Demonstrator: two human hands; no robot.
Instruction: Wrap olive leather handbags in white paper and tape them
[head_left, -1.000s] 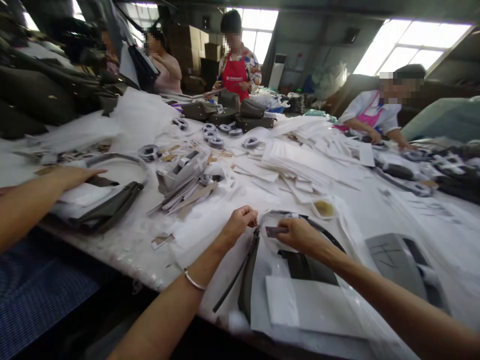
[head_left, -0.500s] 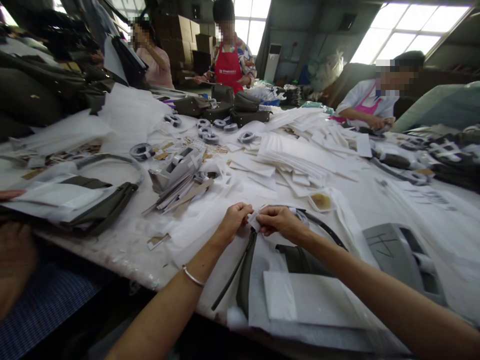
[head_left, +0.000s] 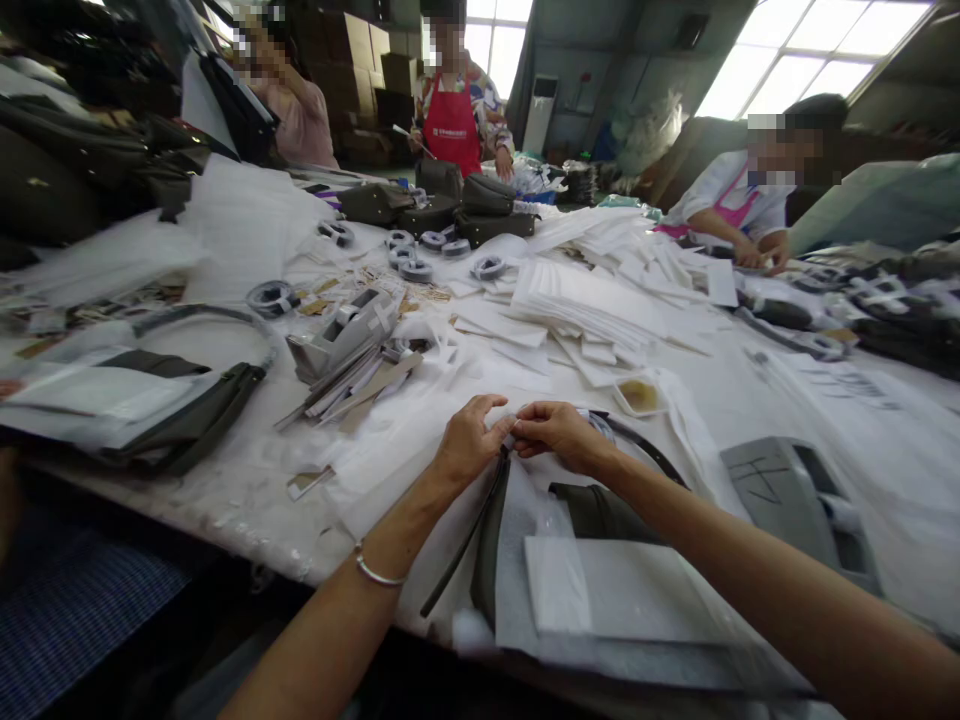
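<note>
My left hand (head_left: 469, 445) and my right hand (head_left: 559, 435) meet at the top corner of a dark olive bag (head_left: 489, 570). Between their fingertips is a small white wrapping piece (head_left: 495, 416), mostly hidden, at the end of the bag's strap. Both hands are closed on it, thumbs and forefingers close together. A thin dark strap (head_left: 457, 565) hangs down from that corner. The bag lies on the table, covered by white tissue and a flat white packet (head_left: 615, 590). Its dark handle (head_left: 649, 445) arches behind my right wrist.
A grey tape dispenser (head_left: 776, 505) stands at the right; another dispenser (head_left: 345, 335) sits left among card strips. White sheets (head_left: 577, 305) pile mid-table, near several grey strap rolls (head_left: 487, 267). A second wrapped bag (head_left: 217, 420) lies left. Co-workers stand across the table.
My left hand has turned, its thumb now pressing against the white piece, which shows less. My right hand stays at the same corner. The view has shifted slightly.
</note>
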